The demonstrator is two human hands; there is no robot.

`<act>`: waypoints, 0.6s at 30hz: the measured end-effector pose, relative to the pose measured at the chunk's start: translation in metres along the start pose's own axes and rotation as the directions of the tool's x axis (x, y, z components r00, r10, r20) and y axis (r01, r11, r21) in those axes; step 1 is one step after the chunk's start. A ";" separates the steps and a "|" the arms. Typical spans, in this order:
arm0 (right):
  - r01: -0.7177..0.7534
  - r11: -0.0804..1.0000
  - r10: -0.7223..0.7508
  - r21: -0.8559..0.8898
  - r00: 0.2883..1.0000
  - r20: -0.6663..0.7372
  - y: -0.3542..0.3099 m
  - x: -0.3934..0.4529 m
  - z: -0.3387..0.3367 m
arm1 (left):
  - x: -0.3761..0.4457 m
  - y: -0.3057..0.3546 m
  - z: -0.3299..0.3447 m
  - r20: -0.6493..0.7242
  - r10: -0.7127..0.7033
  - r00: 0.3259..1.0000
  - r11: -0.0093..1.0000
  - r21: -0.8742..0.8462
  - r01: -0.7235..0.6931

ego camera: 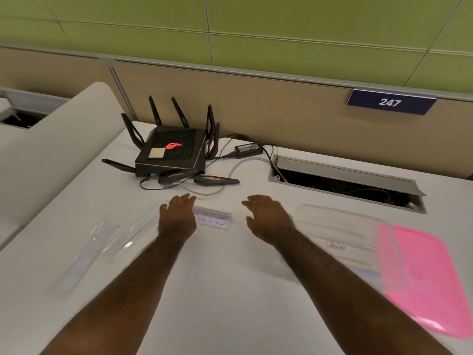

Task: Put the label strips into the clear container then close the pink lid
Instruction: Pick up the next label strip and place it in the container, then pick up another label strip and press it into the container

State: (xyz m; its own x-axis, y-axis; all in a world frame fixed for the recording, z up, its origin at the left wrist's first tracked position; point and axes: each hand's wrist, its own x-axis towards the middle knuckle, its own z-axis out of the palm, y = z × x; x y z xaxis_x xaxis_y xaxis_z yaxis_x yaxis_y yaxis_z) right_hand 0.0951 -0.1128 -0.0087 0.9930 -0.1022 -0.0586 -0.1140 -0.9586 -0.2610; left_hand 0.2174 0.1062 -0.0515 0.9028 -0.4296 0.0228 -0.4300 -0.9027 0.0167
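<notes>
A clear container [340, 221] lies on the white desk at the right, with a strip marked "PANDA" [335, 247] showing through it. The pink lid [430, 275] lies flat just right of it. A label strip with handwriting [217, 220] sits between my hands. My left hand [176, 219] rests over that strip's left end, fingers apart. My right hand [268, 216] hovers open to the strip's right, holding nothing. Two more clear-sleeved strips [133, 234] [87, 254] lie at the left.
A black router with antennas [171, 152] and its power brick [248, 149] sit behind my hands, cables trailing on the desk. An open cable hatch [345, 183] lies at the back right. A beige partition with a "247" sign [390, 101] borders the desk.
</notes>
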 end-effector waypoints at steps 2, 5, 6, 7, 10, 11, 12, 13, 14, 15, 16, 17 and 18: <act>-0.052 0.995 0.038 0.087 0.987 0.156 -0.016 0.005 0.018 | 0.007 -0.013 0.009 0.097 0.056 0.994 0.998 0.028 -0.059; -0.164 0.966 0.100 0.199 0.950 0.295 -0.037 0.008 0.041 | 0.013 -0.021 0.020 0.149 0.127 0.981 0.992 0.007 -0.129; -0.201 0.952 0.120 0.230 0.939 0.322 -0.043 0.009 0.047 | 0.012 -0.021 0.023 0.144 0.154 0.978 0.988 -0.013 -0.153; -0.232 0.938 0.138 0.259 0.931 0.337 -0.047 0.010 0.052 | 0.012 -0.020 0.024 0.121 0.181 0.976 0.984 -0.029 -0.178; -0.269 0.903 0.151 0.334 0.928 0.340 -0.051 0.013 0.058 | 0.016 -0.013 0.023 -0.007 0.205 0.979 0.979 0.002 -0.205; -0.272 0.892 0.150 0.360 0.931 0.332 -0.050 0.014 0.059 | 0.019 -0.010 0.020 0.037 0.197 0.980 0.980 0.013 -0.197; -0.279 0.879 0.155 0.387 0.934 0.323 -0.049 0.014 0.059 | 0.022 -0.008 0.016 0.114 0.192 0.975 0.979 0.045 -0.198; -0.288 0.865 0.162 0.412 0.935 0.314 -0.048 0.013 0.060 | 0.023 -0.006 0.013 0.181 0.200 0.963 0.971 0.096 -0.220; -0.291 0.854 0.167 0.431 0.938 0.303 -0.045 0.013 0.060 | 0.024 -0.004 0.010 0.207 0.217 0.954 0.960 0.130 -0.247; -0.288 0.845 0.170 0.450 0.943 0.286 -0.043 0.012 0.060 | 0.026 -0.002 0.008 0.210 0.237 0.948 0.951 0.150 -0.271; -0.281 0.830 0.172 0.483 0.951 0.258 -0.041 0.010 0.057 | 0.027 -0.001 0.007 0.195 0.253 0.948 0.947 0.152 -0.284; -0.264 0.803 0.173 0.535 0.961 0.214 -0.038 0.008 0.053 | 0.027 0.001 0.006 0.168 0.258 0.951 0.951 0.130 -0.281; -0.229 0.764 0.176 0.603 0.973 0.147 -0.033 0.006 0.049 | 0.027 0.003 0.004 0.127 0.259 0.957 0.958 0.092 -0.272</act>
State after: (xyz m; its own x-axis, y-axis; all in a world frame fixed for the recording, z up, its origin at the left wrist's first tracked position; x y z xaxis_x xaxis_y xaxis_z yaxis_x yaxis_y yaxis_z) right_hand 0.1032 -0.0684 -0.0471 0.9421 -0.2296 -0.2443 -0.3326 -0.5490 -0.7668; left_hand 0.2409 0.0917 -0.0551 0.7545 -0.6485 -0.1007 -0.6559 -0.7504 -0.0822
